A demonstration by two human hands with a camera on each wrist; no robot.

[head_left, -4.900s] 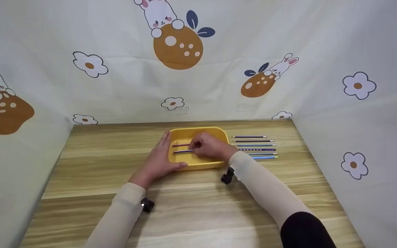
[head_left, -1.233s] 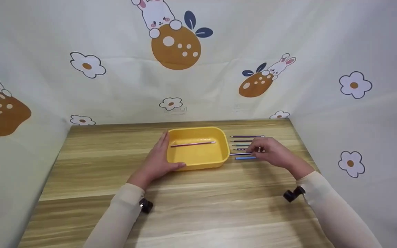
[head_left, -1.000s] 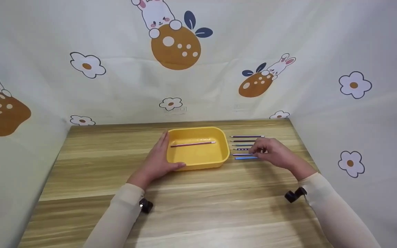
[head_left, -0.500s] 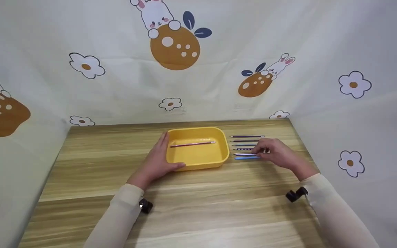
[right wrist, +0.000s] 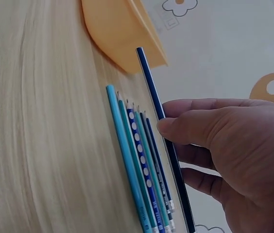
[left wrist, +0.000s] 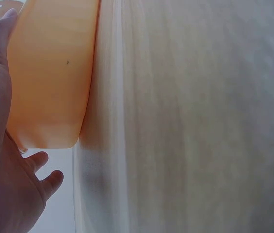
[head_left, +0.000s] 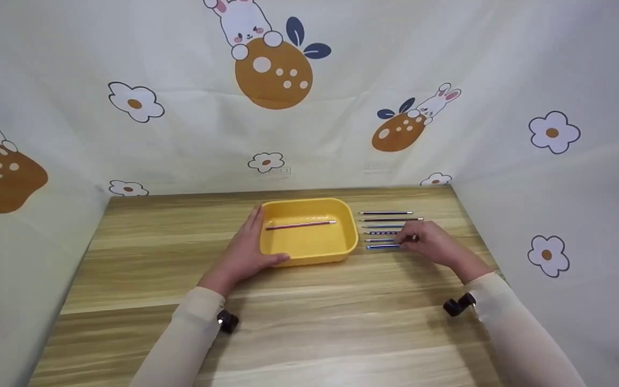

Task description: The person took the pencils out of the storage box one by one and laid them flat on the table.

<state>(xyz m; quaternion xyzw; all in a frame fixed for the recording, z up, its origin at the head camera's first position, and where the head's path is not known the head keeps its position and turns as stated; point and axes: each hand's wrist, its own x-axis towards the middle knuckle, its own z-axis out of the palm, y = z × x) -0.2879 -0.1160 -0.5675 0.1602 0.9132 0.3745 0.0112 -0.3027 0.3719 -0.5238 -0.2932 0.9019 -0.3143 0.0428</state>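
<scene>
My left hand [head_left: 242, 250] rests around the left end of a yellow plastic box [head_left: 309, 260], thumb along the near side and fingers at the far left corner. One red pencil [head_left: 300, 224] lies inside the box. To the right, my right hand [head_left: 432, 243] pinches a dark blue pencil with a pale stripe [right wrist: 151, 85] between thumb and fingers. That pencil is held over a row of pencils and overlaps the thick light blue pencil [right wrist: 126, 150] in the head view. A dotted purple-blue pencil [right wrist: 139, 145] lies within the row.
Several pencils lie side by side right of the box, the farthest being a dark pencil [head_left: 386, 213]. The wood-grain table [head_left: 309, 322] is bordered by a pale cloth [head_left: 191, 150] with rabbit and flower prints at the back and sides.
My right hand has carried the dark blue pencil out of the box to the row at the right, then shifted it slightly nearer. The left hand stays at the box.
</scene>
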